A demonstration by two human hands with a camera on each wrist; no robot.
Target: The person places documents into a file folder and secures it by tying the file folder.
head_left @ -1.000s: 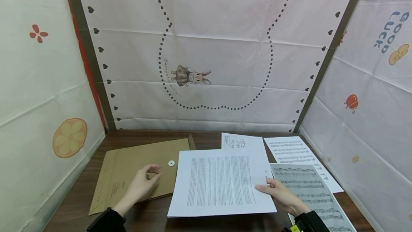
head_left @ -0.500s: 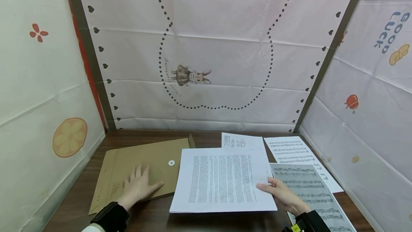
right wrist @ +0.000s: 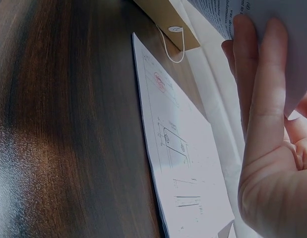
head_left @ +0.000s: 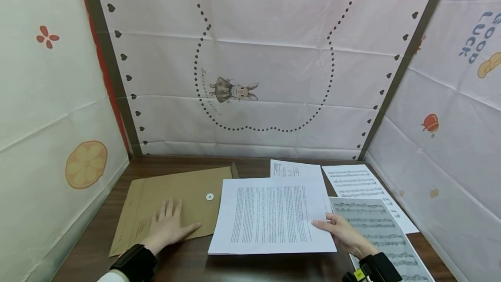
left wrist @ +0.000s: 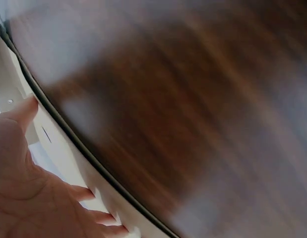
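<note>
My right hand (head_left: 344, 232) pinches a stack of printed paper sheets (head_left: 270, 217) at its right edge, thumb on top and fingers beneath. In the right wrist view those fingers (right wrist: 265, 94) run along the underside of the sheets, which are raised above the table. My left hand (head_left: 166, 225) rests spread on a brown kraft document envelope (head_left: 180, 190) lying at the left, its thumb out toward the stack. The envelope has a white round button (head_left: 209, 197). In the left wrist view the thumb (left wrist: 25, 111) and fingertips lie on the envelope close to its edge.
Behind the held stack lies another printed sheet (head_left: 295, 169) with diagrams. Sheet music lies at the right: a grey sheet (head_left: 372, 225) overlapping a white one (head_left: 352, 177). Printed cloth walls border the dark wood table (head_left: 184, 264) at the back and sides.
My left hand has uncurled from a loose pose above the envelope and come down flat on it. The held stack has shifted slightly right and back, still in the right hand.
</note>
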